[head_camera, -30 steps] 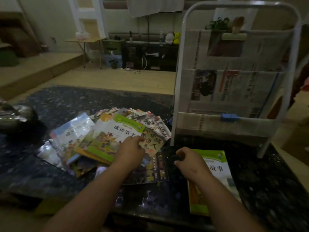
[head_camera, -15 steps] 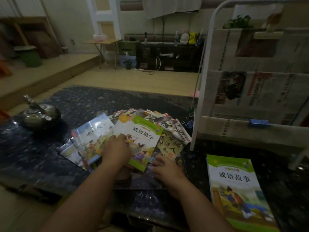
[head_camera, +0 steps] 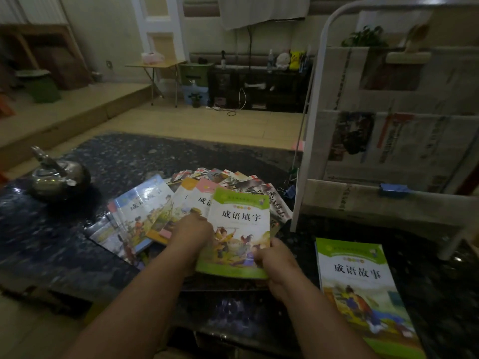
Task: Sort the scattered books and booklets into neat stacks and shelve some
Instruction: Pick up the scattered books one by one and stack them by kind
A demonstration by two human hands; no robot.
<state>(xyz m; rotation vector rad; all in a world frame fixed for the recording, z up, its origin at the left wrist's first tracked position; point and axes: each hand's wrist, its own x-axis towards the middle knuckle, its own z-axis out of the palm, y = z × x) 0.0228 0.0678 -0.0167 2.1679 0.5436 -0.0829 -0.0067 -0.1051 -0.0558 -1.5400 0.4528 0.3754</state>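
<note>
Both hands grip green booklet (head_camera: pixel 239 229) – left hand (head_camera: pixel 193 233) at left edge, right hand (head_camera: pixel 278 260) (lower right corner).

Forearms (head_camera: pixel 145 294), left hand (head_camera: pixel 190 230) and right hand (head_camera: pixel 278 260) are all bare.

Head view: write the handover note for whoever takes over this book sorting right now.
Left hand: grips the left edge of the green-topped book.
Right hand: pinches that book's lower right corner.
The held book is over the near edge of the fanned pile, which lies spread on the dark table, left of the white rack.
Done: one green storybook lies flat by itself in front of the rack.
Left: place the held book, probably on the storybook; stack the fanned pile; shelve some. The rack shows only newspapers.
</note>
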